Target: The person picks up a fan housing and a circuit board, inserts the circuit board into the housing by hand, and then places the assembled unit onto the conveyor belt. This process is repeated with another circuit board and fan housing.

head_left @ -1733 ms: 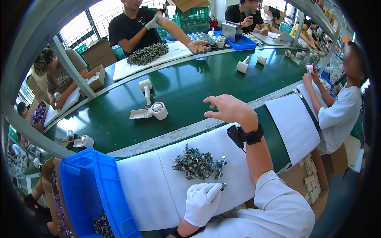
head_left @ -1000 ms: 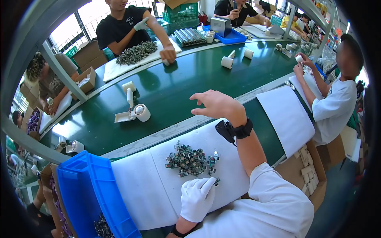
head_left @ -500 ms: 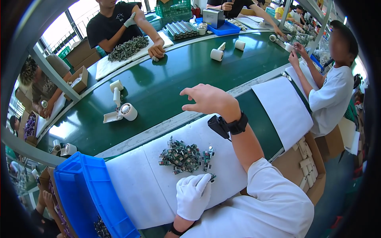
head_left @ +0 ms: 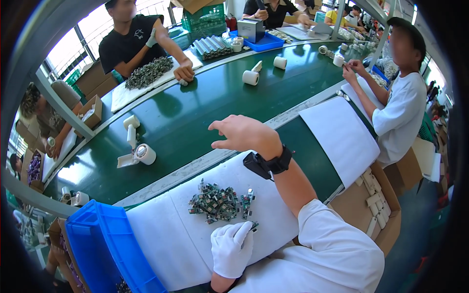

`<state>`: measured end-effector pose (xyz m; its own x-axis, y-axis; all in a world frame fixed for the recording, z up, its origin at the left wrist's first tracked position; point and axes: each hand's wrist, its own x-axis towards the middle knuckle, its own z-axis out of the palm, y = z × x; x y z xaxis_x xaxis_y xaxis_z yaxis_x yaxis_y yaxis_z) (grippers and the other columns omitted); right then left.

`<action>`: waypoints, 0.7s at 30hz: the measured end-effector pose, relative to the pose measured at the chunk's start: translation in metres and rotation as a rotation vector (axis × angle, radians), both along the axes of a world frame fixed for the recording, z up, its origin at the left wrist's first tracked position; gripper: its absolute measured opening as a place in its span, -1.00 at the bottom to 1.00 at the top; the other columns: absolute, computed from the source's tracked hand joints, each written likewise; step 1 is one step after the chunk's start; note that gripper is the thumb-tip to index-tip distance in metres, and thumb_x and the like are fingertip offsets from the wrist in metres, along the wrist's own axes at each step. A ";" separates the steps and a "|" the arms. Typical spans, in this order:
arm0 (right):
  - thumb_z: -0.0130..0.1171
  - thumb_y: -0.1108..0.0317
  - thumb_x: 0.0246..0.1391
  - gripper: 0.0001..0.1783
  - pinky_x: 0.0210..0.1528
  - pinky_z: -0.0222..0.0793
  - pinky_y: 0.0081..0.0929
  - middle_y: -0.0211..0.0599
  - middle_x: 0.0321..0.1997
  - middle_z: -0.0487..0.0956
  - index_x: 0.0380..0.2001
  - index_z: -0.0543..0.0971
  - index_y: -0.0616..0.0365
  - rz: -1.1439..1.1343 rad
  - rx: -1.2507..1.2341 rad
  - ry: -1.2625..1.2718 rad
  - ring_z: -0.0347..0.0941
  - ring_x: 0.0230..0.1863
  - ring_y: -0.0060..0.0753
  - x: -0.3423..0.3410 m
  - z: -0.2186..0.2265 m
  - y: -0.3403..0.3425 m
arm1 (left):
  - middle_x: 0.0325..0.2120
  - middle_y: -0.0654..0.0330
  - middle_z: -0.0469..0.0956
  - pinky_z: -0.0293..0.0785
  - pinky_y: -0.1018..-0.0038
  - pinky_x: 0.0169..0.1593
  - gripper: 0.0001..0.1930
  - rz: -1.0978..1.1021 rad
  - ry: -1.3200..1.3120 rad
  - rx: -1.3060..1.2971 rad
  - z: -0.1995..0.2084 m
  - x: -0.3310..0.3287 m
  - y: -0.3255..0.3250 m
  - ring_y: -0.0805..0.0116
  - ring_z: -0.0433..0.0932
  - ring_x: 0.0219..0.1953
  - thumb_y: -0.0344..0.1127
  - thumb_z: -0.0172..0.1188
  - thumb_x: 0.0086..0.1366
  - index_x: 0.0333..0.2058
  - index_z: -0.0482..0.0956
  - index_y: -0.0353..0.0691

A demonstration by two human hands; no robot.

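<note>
My left hand (head_left: 228, 253), in a white glove, pinches a small green circuit board (head_left: 254, 226) between thumb and fingers, low over the white foam sheet (head_left: 163, 239). Just beyond it lies a heap of similar boards (head_left: 214, 202), with a few more loosely grouped at its right side. My right hand (head_left: 248, 134), bare and with a black strapped device on the wrist, reaches out over the near edge of the green conveyor belt (head_left: 205, 105). Its thumb and forefinger are apart with nothing between them; the other fingers are partly hidden.
White cylindrical parts (head_left: 145, 154) sit on the belt at left, others (head_left: 250, 77) farther off. A blue bin (head_left: 105, 234) stands left of the sheet. At right are a cardboard box (head_left: 342, 215) of white pieces and a person in white (head_left: 403, 107). Other people work across the belt.
The view has turned slightly, moving most of the scene leftward. My left hand still pinches the board, and my right hand keeps its outstretched pose over the belt edge.
</note>
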<state>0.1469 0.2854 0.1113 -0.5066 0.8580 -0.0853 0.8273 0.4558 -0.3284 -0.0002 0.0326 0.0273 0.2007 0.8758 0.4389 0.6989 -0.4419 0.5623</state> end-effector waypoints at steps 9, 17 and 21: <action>0.23 -0.02 0.20 -0.37 0.22 0.39 -0.20 -0.10 0.03 0.63 0.22 0.46 0.10 0.015 -0.054 0.036 0.47 0.17 -0.04 -0.002 0.003 -0.002 | -0.22 0.36 0.61 0.37 0.25 0.05 -0.67 0.012 0.034 0.030 -0.007 0.001 -0.001 0.28 0.55 -0.17 -0.43 0.37 0.11 -0.11 0.62 0.00; 0.26 -0.01 0.16 -0.37 0.18 0.43 -0.19 -0.08 -0.03 0.65 0.19 0.48 0.13 0.039 0.052 0.069 0.53 0.09 -0.01 0.002 0.002 0.000 | -0.24 0.34 0.61 0.38 0.25 0.03 -0.67 0.018 0.039 0.070 -0.009 0.001 -0.002 0.27 0.56 -0.19 -0.43 0.37 0.11 -0.12 0.62 0.00; 0.26 0.01 0.15 -0.39 0.14 0.46 -0.19 -0.08 -0.09 0.67 0.16 0.50 0.16 0.048 0.067 0.134 0.57 0.02 0.01 0.000 -0.003 -0.005 | -0.24 0.25 0.64 0.43 0.25 0.01 -0.73 0.013 0.022 0.080 -0.003 -0.001 -0.003 0.20 0.58 -0.16 -0.43 0.38 0.13 -0.15 0.66 -0.06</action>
